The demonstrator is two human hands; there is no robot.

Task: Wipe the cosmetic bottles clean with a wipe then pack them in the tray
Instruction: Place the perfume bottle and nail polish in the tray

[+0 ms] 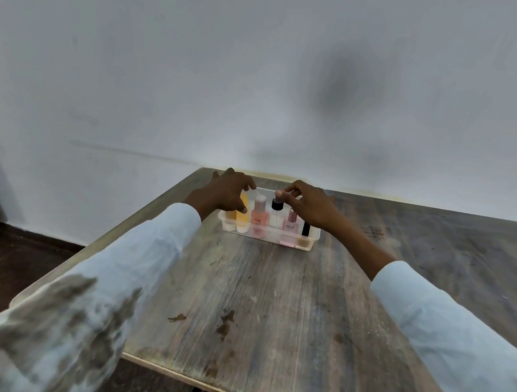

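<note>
At far end of table [272,306], clear tray [310,236] packed with upright bottles [259,216]; left hand [227,194] over yellow bottle [243,207], fingers loosely curled, apart; right hand [309,205] pinching dropper [277,201].

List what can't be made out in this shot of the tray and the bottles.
Head view only:
- Orange bottle: its top is hidden behind the left hand.
- Right hand: whether its fingertips pinch the dropper bottle or only touch it is too small to tell.
- Pink bottle: label text too small to read surely.
- Tray: its back wall is hidden by bottles and hands.
- A wipe: none visible.
</note>
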